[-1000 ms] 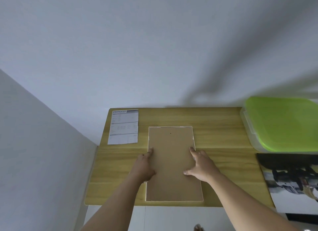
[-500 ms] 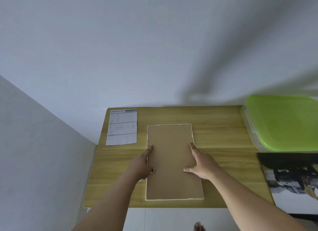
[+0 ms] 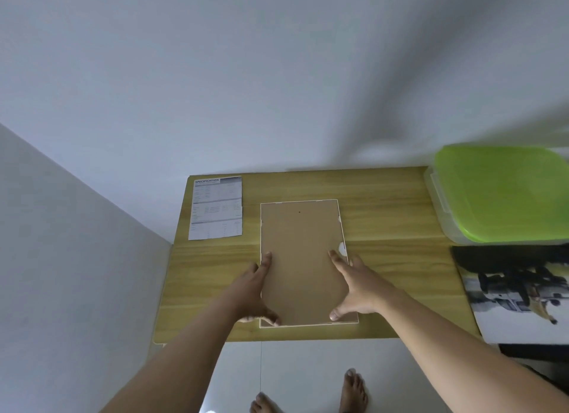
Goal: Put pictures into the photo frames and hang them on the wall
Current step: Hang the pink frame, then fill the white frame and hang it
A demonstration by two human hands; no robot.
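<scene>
Frame (image 3: 304, 268) lies face-down mid-table (image 3: 385, 215), back panel (image 3: 300, 234) up; L hand (image 3: 252, 292) and R hand (image 3: 360, 286) rest flat at its sides, grip apart, fingers straight, prob. steadying the panel; picture (image 3: 517, 298) lies at right.

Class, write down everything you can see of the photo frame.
The photo frame lies face down on the table, brown backing board up inside a thin white rim, long sides pointing away from the person. A small dark dot marks its far end, a white tab its right edge. The left hand rests on its left edge, the right hand on its right.
</scene>
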